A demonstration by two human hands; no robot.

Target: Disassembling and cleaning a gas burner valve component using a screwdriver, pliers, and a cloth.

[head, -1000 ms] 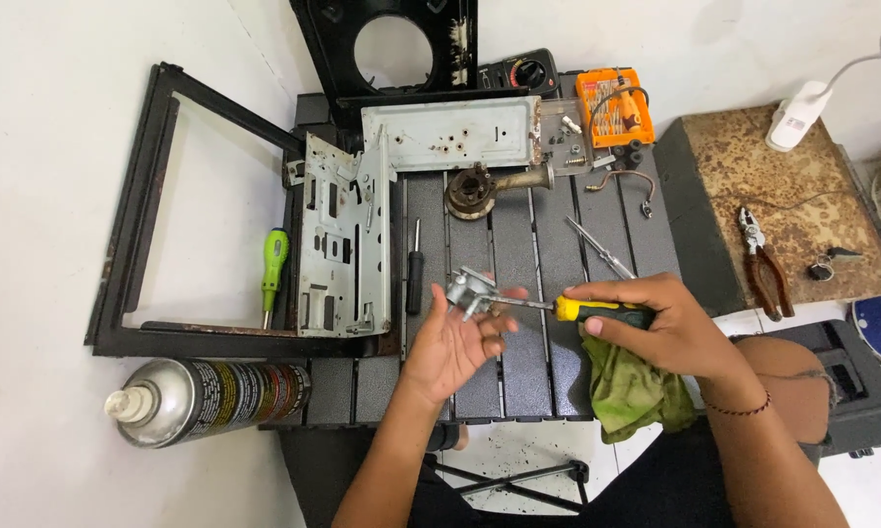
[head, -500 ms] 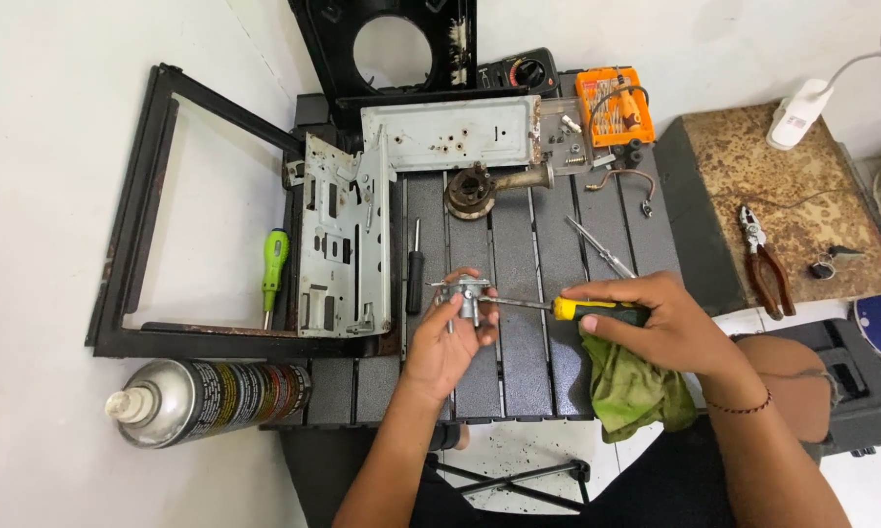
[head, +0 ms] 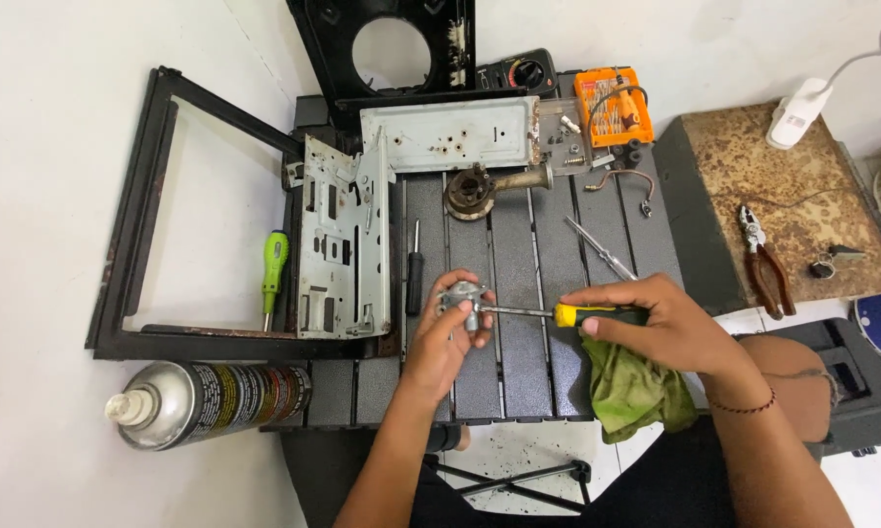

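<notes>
My left hand (head: pixel 442 344) grips a small grey metal valve part (head: pixel 463 303) just above the dark slatted work table (head: pixel 519 244). In my right hand (head: pixel 656 323) is a yellow-and-black handled screwdriver (head: pixel 568 314), held level, with its tip against the metal part. A crumpled green rag (head: pixel 631 391) lies under my right hand at the table's front edge.
On the table lie grey sheet-metal panels (head: pixel 338 244), a rusty burner tube (head: pixel 489 186), a black screwdriver (head: pixel 414 269), a thin screwdriver (head: pixel 602 249) and an orange bit case (head: pixel 612 108). A green screwdriver (head: pixel 273 269), black frame (head: pixel 128 244) and spray can (head: pixel 206 401) are left. Pliers (head: pixel 765 259) rest on the rusty stand.
My left hand has turned the metal part slightly and drawn it closer to the screwdriver tip. My right hand has stayed almost in place.
</notes>
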